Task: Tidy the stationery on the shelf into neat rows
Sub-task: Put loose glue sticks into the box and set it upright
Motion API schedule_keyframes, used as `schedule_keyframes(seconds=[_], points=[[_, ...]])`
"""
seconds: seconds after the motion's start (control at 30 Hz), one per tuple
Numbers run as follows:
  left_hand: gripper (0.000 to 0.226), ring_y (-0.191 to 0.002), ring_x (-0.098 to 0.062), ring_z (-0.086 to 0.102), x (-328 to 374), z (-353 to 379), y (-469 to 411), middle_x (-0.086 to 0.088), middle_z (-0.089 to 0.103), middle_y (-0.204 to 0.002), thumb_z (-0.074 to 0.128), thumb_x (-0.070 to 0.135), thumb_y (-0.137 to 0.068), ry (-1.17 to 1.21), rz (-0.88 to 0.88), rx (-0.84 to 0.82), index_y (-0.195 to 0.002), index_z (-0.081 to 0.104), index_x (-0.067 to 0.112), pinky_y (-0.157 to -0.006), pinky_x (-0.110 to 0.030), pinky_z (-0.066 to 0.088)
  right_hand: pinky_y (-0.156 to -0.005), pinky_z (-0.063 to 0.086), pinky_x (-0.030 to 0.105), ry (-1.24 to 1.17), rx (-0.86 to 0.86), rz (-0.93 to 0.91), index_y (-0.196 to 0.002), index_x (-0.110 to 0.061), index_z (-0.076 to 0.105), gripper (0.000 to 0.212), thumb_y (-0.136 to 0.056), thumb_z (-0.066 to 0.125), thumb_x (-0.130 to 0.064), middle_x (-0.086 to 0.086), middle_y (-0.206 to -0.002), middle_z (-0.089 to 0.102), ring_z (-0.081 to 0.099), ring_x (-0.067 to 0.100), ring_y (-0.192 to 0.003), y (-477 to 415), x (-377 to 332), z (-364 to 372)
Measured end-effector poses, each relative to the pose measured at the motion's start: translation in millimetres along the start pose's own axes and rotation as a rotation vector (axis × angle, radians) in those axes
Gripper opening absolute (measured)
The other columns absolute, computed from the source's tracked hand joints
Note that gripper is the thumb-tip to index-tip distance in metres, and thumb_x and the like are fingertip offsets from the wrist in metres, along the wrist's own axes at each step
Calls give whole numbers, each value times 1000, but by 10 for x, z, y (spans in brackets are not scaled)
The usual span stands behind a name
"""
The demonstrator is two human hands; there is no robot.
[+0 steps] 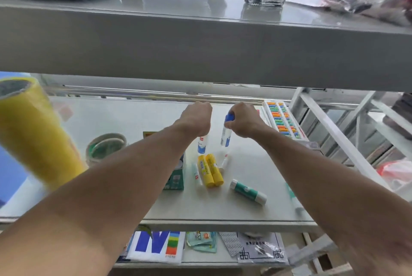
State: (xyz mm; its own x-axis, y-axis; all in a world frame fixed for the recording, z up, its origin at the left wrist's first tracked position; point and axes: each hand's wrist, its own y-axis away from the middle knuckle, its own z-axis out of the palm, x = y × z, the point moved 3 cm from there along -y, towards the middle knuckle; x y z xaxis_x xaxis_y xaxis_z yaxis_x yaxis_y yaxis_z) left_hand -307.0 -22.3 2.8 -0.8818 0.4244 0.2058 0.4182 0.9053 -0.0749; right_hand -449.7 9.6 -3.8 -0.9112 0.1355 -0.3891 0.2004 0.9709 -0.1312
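Both arms reach into the middle shelf. My right hand grips the blue cap of a clear glue bottle and holds it upright above the shelf. My left hand is a closed fist over a second white and blue glue bottle, whose top it hides. Two yellow glue sticks lie side by side in front of them. A thin white tube lies to their left. A green and white glue stick lies at an angle to the right.
A green box and a tape roll sit left of the glue sticks. A yellow roll looms at the left. A tray of coloured pieces stands at the back right. Another pen lies by my right forearm. The upper shelf overhangs.
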Motion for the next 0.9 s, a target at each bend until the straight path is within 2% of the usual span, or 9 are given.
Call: schedule_keyframes(seconds=[0.1,0.27,0.43,0.53,0.6,0.63,0.7,0.8,0.9], points=[[23,-82,-28,66,-10,48,-23,-10,66,-94,77,6,-78,10,-5,11,-97,64,8,-72,-35,59,-76,58,39,22,-18,9,-97,-8,72,20,-84,76,-21,10,-96,71,65,27,-84,-42,55,77],[29,-86,-28,65,-49,63,-41,-10,67,-100,79,6,-76,9,-14,-29,-101,65,10,-79,-39,60,-70,50,32,38,-58,11,-108,-8,68,29,-85,76,-23,10,-102,68,61,25,-85,-36,98,157],[53,-96,-26,64,-53,-46,35,-8,66,-111,87,24,-74,32,14,-66,-118,63,9,-84,-36,56,-82,59,41,82,-99,37,-113,-6,64,39,-84,77,-29,12,-110,69,64,28,-92,9,72,127],[55,-97,-26,65,-155,-386,159,-8,69,-110,88,25,-72,194,22,-41,-120,66,9,-86,-39,56,-81,57,38,38,88,-52,-112,-2,69,34,-86,73,-23,13,-106,73,66,27,-89,144,-86,-66],[43,-92,-22,67,-327,-664,326,-5,71,-103,84,19,-76,281,16,36,-115,69,10,-82,-35,56,-76,57,33,-105,184,-166,-109,-4,73,27,-87,73,-18,8,-94,75,66,19,-76,345,-318,-160],[34,-88,-19,67,-442,-775,442,-3,72,-98,82,18,-78,299,18,87,-110,72,11,-77,-31,55,-73,58,31,-170,152,-226,-108,-5,73,24,-87,73,-18,4,-87,73,64,14,-70,462,-470,-174],[19,-81,-14,67,-684,-884,733,1,72,-89,77,16,-80,308,7,173,-99,74,14,-70,-25,50,-66,55,24,-248,-27,-317,-108,-9,72,26,-87,75,-23,-1,-82,70,63,8,-66,655,-762,-107],[11,-81,-15,67,-1031,-761,1150,6,72,-84,72,14,-82,328,-105,241,-91,75,19,-77,-32,54,-65,50,28,-195,-207,-353,-111,-14,71,37,-82,78,-36,0,-84,70,65,16,-73,731,-1048,130],[11,-81,-14,68,-1260,-534,1438,9,72,-83,71,14,-84,368,-218,264,-87,74,24,-82,-37,57,-61,46,28,-94,-215,-381,-104,-11,71,30,-85,75,-34,0,-81,63,62,21,-73,746,-1171,358]])
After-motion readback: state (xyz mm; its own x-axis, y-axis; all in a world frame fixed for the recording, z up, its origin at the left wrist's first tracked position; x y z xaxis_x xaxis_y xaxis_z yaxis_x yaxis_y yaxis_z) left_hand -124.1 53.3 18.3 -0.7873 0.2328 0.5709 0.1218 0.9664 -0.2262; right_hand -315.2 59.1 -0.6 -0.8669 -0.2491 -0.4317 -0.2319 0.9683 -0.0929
